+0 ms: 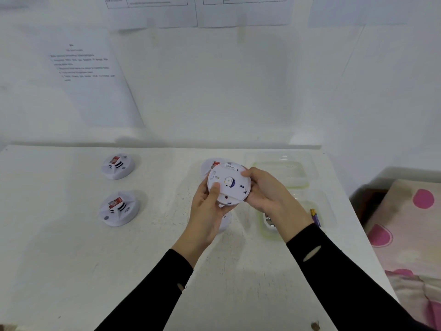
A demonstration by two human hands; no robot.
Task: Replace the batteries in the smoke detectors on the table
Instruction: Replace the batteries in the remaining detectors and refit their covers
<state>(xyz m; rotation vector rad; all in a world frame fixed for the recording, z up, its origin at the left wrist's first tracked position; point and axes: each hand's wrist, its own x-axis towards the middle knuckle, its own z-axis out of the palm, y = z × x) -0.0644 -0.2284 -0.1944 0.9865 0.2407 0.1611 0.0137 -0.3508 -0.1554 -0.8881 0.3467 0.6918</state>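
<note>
A white round smoke detector (229, 182) is held above the table with its back side toward me. My left hand (207, 211) grips its lower left edge, thumb on the back. My right hand (265, 189) holds its right edge. Two more detectors with red labels lie face up at the left, one at the far side (118, 166) and one nearer (118, 208). Another detector (213, 163) shows partly behind the held one, and one more (225, 222) is mostly hidden under my left hand.
Two clear plastic containers stand at the right of the white table (71, 259): a far one (280, 172) and a near one (269, 225) holding batteries. A purple battery (315, 217) shows by my right wrist. A patterned bed (410, 235) lies beyond the right edge.
</note>
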